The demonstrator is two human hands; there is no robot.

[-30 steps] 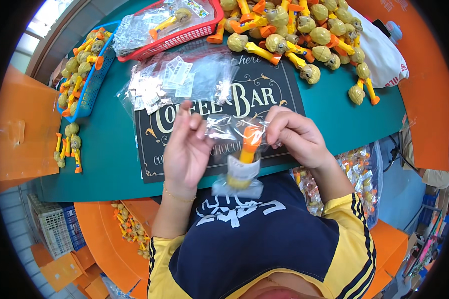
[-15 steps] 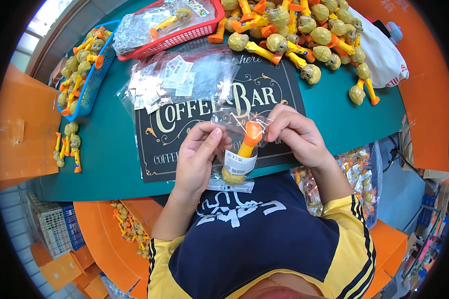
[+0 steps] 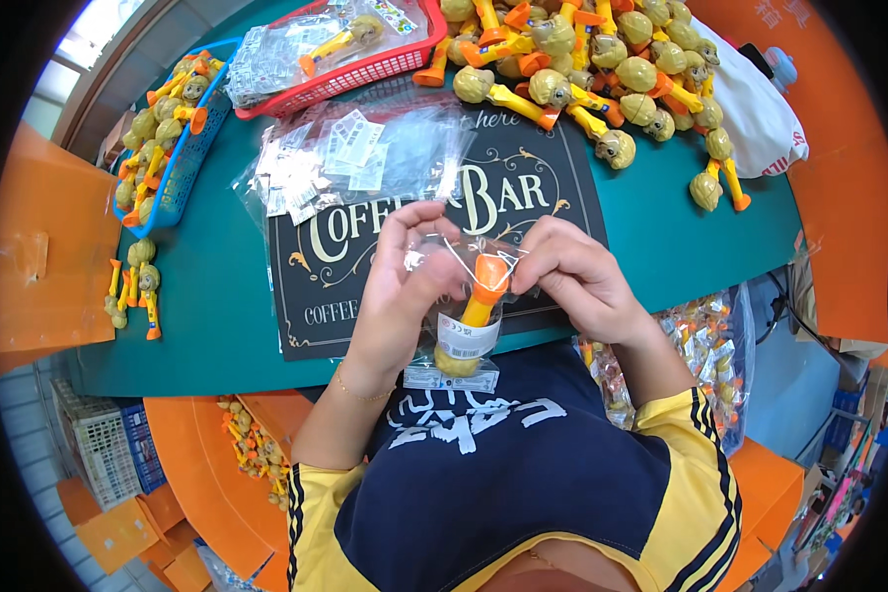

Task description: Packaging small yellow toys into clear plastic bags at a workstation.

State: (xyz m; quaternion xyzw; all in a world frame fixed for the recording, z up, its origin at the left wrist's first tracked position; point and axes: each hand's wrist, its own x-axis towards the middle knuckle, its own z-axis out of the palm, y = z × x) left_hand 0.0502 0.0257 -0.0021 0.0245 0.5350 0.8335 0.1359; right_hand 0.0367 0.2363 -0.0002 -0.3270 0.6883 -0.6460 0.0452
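Observation:
In front of my chest hangs a clear plastic bag (image 3: 434, 335) with a toy (image 3: 476, 311) inside. The toy stands upside down: its orange end is up by the bag's top, its yellow shaft is below, and its gold rounded head is at the bottom. A white label wraps the middle. My right hand (image 3: 574, 271) pinches the bag's upper right corner. At the upper left edge is my left hand (image 3: 395, 286), curled round the film, its thumb tip blurred behind the plastic. A white strip or glare line crosses the bag's top.
Flat clear bags with labels (image 3: 355, 148) lie on a black printed mat (image 3: 365, 331). Behind stand a red basket (image 3: 365, 74) of bags and a blue basket (image 3: 183, 163) of toys. A large toy pile (image 3: 602, 69) covers the back right of the green table (image 3: 681, 237).
My left hand has shifted its hold upward along the bag, its fingers more raised. The bag and toy have moved slightly down and left; my right hand keeps its pinch.

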